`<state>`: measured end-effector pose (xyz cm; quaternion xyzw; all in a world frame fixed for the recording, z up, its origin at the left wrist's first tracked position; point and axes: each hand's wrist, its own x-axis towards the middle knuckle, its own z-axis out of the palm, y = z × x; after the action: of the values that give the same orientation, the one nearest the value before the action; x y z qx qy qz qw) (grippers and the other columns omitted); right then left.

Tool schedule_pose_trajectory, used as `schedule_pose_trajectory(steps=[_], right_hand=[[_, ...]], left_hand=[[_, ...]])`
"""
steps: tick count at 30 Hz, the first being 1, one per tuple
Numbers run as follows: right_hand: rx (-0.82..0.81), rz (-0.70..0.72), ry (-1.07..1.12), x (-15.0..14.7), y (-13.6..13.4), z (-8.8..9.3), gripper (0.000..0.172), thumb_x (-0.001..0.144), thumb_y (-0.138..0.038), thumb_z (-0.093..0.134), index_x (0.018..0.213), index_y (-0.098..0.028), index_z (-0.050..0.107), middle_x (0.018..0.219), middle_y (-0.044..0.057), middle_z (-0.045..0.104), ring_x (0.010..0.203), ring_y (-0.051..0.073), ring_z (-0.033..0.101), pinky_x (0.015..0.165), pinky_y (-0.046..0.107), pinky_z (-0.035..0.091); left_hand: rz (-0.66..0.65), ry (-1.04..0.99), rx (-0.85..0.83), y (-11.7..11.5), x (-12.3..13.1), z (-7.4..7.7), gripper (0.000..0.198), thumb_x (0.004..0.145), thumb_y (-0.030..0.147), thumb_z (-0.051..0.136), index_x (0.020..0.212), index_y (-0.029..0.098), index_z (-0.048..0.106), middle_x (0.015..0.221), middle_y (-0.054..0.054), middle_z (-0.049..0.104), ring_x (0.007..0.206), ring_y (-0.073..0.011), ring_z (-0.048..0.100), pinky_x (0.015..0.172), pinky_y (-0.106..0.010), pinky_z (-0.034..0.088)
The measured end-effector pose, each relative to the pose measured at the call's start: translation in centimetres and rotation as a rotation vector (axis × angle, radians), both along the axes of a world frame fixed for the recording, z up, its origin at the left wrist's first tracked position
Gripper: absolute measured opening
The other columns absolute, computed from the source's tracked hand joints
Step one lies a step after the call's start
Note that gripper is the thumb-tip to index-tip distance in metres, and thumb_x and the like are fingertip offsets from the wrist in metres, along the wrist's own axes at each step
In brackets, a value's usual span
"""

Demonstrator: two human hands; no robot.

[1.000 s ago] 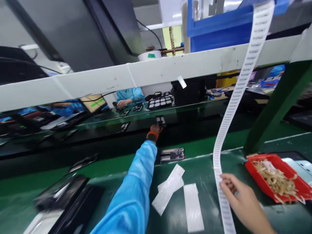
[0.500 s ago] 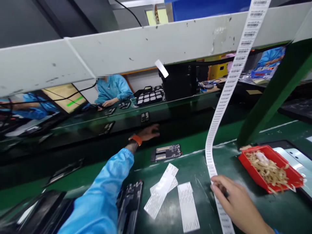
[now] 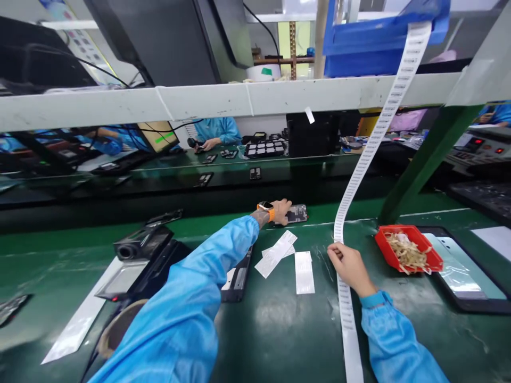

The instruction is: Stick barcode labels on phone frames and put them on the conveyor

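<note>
The phone part, a flat piece with dark circuits, lies near the far side of the green bench, just before the dark lane. The left hand rests over its left portion, the fingers bent and a little spread; whether they grip it, I cannot tell. An orange-banded watch is on this wrist. The right hand is on the long label strip, with thumb and forefinger close together at its left edge; I cannot tell if they pinch it. This strip runs down from the blue bin and lies along the bench. Between the two arms there are white label sheets, some of them crossed, and a second phone part is partly hidden by the left sleeve. To the right stands a red tray filled with pale scraps, beside a dark panel carrying pale-blue pieces. On the left side is a black device near a white strip. Farther away, behind the lane, a co-worker in blue holds something dark near a tray of pale squares.
</note>
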<state>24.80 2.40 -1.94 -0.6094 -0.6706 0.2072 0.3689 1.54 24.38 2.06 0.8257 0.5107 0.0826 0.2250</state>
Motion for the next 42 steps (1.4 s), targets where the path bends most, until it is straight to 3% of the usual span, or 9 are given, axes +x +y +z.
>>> schedule_pose_trajectory(steps=[4,8,11,15,22,28,31,37,42], right_hand=[[0.000,0.025,0.046,-0.3,0.0,0.0,0.021,0.089,-0.033,0.049,0.083,-0.020,0.065,0.074,0.004,0.071,0.068,0.020,0.067,0.068,0.032,0.050],[-0.023,0.025,0.334,-1.7,-0.2,0.1,0.031,0.086,-0.037,0.054,0.109,-0.017,0.061,0.091,0.007,0.071,0.073,0.018,0.066,0.068,0.032,0.054],[-0.016,0.062,0.573,-3.0,-0.6,0.3,0.053,0.084,-0.039,0.059,0.131,-0.018,0.047,0.107,0.009,0.068,0.075,0.016,0.065,0.063,0.030,0.055],[-0.008,0.032,0.583,-3.5,-0.9,0.6,0.044,0.081,-0.032,0.061,0.122,-0.018,0.053,0.102,0.008,0.069,0.079,0.017,0.065,0.074,0.032,0.055],[-0.086,-0.034,0.498,-2.2,-0.9,0.9,0.024,0.078,-0.041,0.066,0.081,-0.020,0.056,0.067,-0.002,0.060,0.057,0.013,0.054,0.054,0.025,0.045],[-0.099,-0.163,0.279,-2.4,-1.3,1.3,0.046,0.087,-0.055,0.056,0.057,-0.023,0.041,0.046,-0.006,0.045,0.043,0.012,0.048,0.046,0.025,0.036],[-0.072,-0.183,0.153,-2.7,-1.9,1.8,0.045,0.093,-0.053,0.047,0.060,-0.023,0.045,0.049,-0.004,0.048,0.046,0.014,0.052,0.049,0.026,0.040],[0.269,-0.095,-0.025,-3.3,-2.6,2.1,0.013,0.088,-0.033,0.058,0.092,-0.021,0.061,0.086,0.005,0.062,0.075,0.019,0.059,0.072,0.033,0.051],[0.349,0.020,-0.152,-3.6,-2.4,1.8,0.017,0.093,-0.021,0.049,0.100,-0.023,0.065,0.097,0.009,0.061,0.096,0.024,0.059,0.087,0.039,0.049]], left_hand=[[0.151,-0.179,0.039,-2.1,-0.8,1.9,0.043,0.059,0.018,0.080,0.094,0.016,0.054,0.099,-0.013,0.062,0.104,-0.0356,0.061,0.088,-0.039,0.046],[0.190,-0.393,-0.051,-8.5,0.6,1.2,0.035,0.082,0.040,0.067,0.101,0.016,0.050,0.097,-0.010,0.065,0.085,-0.0229,0.064,0.071,-0.030,0.050],[0.182,-0.868,-0.333,-14.9,3.3,-0.6,0.044,0.077,0.038,0.073,0.107,0.015,0.052,0.103,-0.009,0.067,0.086,-0.0193,0.064,0.075,-0.029,0.051],[0.224,-1.360,-0.791,-20.0,5.7,-1.6,0.052,0.066,0.022,0.075,0.114,0.017,0.055,0.110,-0.008,0.068,0.096,-0.0226,0.065,0.085,-0.035,0.051],[0.115,-1.459,-1.022,-20.6,4.7,-0.9,0.063,0.052,0.003,0.061,0.113,0.021,0.059,0.102,-0.003,0.070,0.098,-0.0235,0.067,0.087,-0.037,0.052],[0.219,-1.320,-1.055,-21.2,5.4,-1.9,0.041,0.059,0.009,0.071,0.098,0.016,0.061,0.081,-0.004,0.070,0.066,-0.0190,0.068,0.060,-0.029,0.054],[0.287,-1.324,-1.090,-21.1,6.0,-1.9,0.019,0.077,0.026,0.072,0.086,0.013,0.062,0.072,-0.006,0.069,0.055,-0.0164,0.064,0.055,-0.028,0.053],[0.366,-1.440,-1.098,-20.6,5.6,-1.1,0.040,0.089,0.051,0.061,0.096,0.012,0.065,0.073,-0.008,0.070,0.053,-0.0165,0.064,0.053,-0.029,0.054],[0.294,-1.441,-1.020,-20.8,5.3,-0.6,0.055,0.086,0.062,0.059,0.110,0.013,0.065,0.077,-0.007,0.070,0.061,-0.0175,0.066,0.056,-0.027,0.051]])
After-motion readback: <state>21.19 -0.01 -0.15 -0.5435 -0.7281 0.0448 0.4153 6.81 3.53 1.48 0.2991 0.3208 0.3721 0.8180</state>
